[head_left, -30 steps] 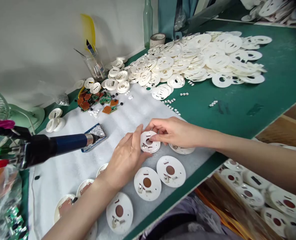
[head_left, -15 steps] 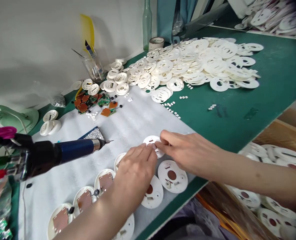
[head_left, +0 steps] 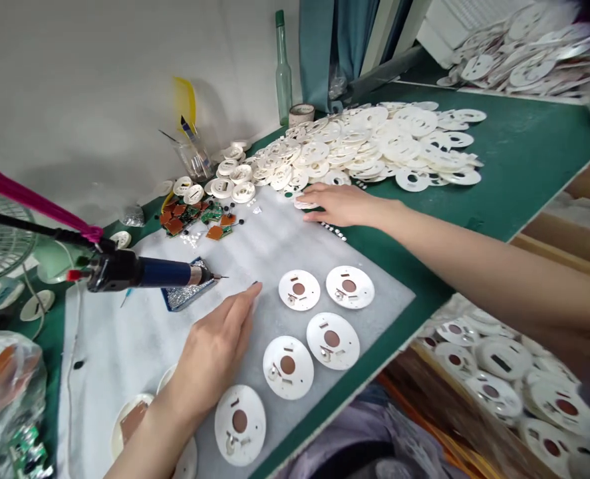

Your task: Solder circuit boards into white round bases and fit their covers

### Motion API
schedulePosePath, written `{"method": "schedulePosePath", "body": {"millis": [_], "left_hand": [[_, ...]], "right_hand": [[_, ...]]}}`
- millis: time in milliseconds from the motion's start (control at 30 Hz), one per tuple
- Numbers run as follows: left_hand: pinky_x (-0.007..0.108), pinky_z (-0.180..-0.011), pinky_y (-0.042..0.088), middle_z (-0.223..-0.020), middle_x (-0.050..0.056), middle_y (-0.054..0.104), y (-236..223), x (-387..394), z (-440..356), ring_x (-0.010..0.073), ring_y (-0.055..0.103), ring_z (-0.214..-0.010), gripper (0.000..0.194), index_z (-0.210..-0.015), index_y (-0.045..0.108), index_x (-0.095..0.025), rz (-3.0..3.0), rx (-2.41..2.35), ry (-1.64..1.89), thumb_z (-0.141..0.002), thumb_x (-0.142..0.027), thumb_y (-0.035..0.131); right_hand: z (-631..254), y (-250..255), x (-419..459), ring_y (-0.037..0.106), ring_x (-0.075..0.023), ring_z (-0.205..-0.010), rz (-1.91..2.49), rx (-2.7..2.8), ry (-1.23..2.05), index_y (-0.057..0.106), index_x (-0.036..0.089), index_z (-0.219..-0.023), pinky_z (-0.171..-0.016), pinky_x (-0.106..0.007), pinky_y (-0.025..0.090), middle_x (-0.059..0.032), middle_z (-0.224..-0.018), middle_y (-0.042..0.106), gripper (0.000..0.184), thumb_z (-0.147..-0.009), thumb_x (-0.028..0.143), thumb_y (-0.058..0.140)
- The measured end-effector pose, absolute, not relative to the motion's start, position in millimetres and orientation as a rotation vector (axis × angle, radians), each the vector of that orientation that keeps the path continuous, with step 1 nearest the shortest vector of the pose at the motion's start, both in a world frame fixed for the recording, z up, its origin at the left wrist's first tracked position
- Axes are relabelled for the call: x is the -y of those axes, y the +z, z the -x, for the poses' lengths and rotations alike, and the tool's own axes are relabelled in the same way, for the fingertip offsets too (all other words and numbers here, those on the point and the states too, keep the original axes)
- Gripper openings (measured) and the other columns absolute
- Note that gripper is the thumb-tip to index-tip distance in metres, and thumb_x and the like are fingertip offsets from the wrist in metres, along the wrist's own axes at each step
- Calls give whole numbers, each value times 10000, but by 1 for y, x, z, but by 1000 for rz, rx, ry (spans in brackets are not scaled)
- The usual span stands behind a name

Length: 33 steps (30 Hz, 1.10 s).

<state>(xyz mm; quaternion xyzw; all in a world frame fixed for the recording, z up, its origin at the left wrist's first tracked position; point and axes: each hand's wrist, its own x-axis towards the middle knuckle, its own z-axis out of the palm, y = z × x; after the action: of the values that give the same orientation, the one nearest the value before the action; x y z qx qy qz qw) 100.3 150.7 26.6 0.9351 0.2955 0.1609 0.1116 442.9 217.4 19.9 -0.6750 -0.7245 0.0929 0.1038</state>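
My right hand [head_left: 335, 205] reaches to the near edge of a heap of flat white plastic discs [head_left: 384, 143]. Its fingers and thumb close around the edge of a white disc [head_left: 303, 203] there, largely covered by the hand. Low over the pale mat [head_left: 245, 256], my left hand [head_left: 219, 336] has its fingers drawn together. A small dark spot shows at those fingertips, too small to name. Several white round covers [head_left: 310, 281] with brown centres lie right of and below the left hand. Under my left forearm, a white cup with a brown board [head_left: 134, 420] is partly hidden.
A blue soldering iron [head_left: 165, 274] hangs at left above a tray of silvery shavings [head_left: 187, 296]. Brown and green circuit boards [head_left: 219, 231] lie behind it. A fan [head_left: 5, 233] and a plastic bag [head_left: 12, 372] stand left; a box of covers [head_left: 499, 356] sits lower right.
My hands have parted from a disc at the mat's middle. The right hand went up to the heap, the left back to the left. The view has shifted, showing more covers.
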Motion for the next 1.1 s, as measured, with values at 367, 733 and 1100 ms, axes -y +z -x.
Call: {"method": "schedulePosePath", "body": {"millis": [367, 733, 1100], "left_hand": [[346, -863, 611, -1193, 67, 703, 28, -147, -99, 181, 720, -966, 377, -1343, 488, -199, -2493, -949, 469, -973, -129, 476], [288, -730, 602, -998, 19, 726, 30, -146, -105, 150, 710, -778, 296, -1252, 516, -221, -2457, -956, 424, -970, -150, 460], [306, -749, 620, -1024, 13, 731, 16, -144, -106, 164, 735, -838, 265, -1234, 480, -246, -2531, -1035, 533, -981, -181, 525]], "right_hand": [[-440, 45, -156, 541, -114, -738, 2115, 1824, 79, 672, 147, -1135, -712, -230, 317, -72, -863, 659, 504, -935, 569, 482], [-447, 10, -108, 591, -201, -804, 2274, 1891, 524, 565, 233, -1187, -707, -262, 359, -70, -1046, 667, 484, -865, 585, 484], [-426, 19, -100, 581, -173, -828, 2107, 1537, 679, 604, 217, -1156, -745, -297, 430, -71, -1044, 650, 662, -750, 728, 494]]}}
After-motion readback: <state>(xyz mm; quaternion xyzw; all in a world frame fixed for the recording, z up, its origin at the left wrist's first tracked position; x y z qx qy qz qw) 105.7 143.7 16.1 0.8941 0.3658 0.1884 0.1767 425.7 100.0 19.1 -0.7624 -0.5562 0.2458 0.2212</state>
